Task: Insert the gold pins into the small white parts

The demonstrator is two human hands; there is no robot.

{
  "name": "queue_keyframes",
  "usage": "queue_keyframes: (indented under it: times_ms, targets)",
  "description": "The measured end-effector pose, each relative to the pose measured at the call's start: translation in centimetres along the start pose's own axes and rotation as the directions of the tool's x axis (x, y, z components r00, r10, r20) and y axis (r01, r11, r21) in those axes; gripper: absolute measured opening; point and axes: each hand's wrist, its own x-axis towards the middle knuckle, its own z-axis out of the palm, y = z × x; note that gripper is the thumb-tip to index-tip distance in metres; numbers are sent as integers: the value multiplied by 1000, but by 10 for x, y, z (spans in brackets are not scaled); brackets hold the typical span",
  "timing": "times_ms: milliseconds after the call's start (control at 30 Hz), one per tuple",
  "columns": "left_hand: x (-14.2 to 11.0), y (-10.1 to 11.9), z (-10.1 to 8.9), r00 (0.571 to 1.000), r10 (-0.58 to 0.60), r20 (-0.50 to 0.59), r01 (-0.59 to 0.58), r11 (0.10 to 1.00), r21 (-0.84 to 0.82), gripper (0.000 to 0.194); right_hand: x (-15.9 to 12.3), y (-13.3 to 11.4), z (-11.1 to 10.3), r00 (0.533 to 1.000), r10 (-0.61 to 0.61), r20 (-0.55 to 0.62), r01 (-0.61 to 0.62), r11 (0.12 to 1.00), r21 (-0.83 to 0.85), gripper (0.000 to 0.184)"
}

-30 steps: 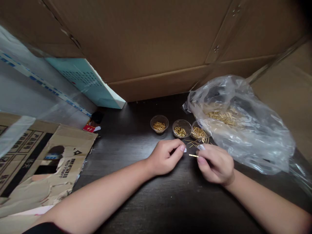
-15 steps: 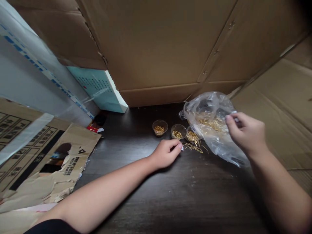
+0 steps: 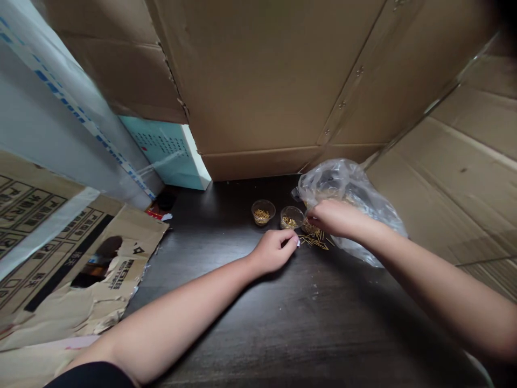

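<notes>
1. From the head camera, the left hand (image 3: 274,251) sits low over a dark wood table (image 3: 226,323), with its fingers curled closed and the thumb pressed against them. A tiny white scrap (image 3: 298,243) shows at the fingertips, but I cannot tell whether they grip anything else.
2. The right hand (image 3: 335,218) reaches across the table, its fingers bunched downward just over a third plastic cup (image 3: 310,227), which they mostly hide. I cannot tell whether these fingers hold anything.
3. Loose gold-coloured pins (image 3: 314,241) lie scattered on the table between the 2 hands, just below the right hand.
4. More pins fill a left plastic cup (image 3: 263,212) and a middle plastic cup (image 3: 291,217), which stand side by side, just beyond the left hand.
5. A crumpled clear plastic bag (image 3: 347,188) lies behind the right wrist, beside the third cup.
6. A large cardboard panel (image 3: 258,81) rises beyond the table, and another (image 3: 444,188) stands at the right. Torn printed cardboard (image 3: 81,264) lies at the left, near a pale blue printed board (image 3: 167,153) and a small red packet (image 3: 154,213).
</notes>
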Motion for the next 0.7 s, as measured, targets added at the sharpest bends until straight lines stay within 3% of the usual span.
queue_keyframes:
  times_ms: [267,500,633,700]
  targets:
    - [-2,-1,2,1000,19,8,-19,1000,1,29,18,0,1,998,4,58,-4,1000,-6,18]
    - [-2,-2,3,1000,-2,19,2,1000,-1,25,6,12,3,999,-1,-39,2,1000,6,20]
    - [-2,0,3,1000,-11,24,11,1000,-6,23,-5,17,14,978,-10,-208,9,1000,-2,22]
    - [-2,0,3,999,-18,27,19,1000,-9,20,-12,15,25,914,-64,-401,67,998,-7,26]
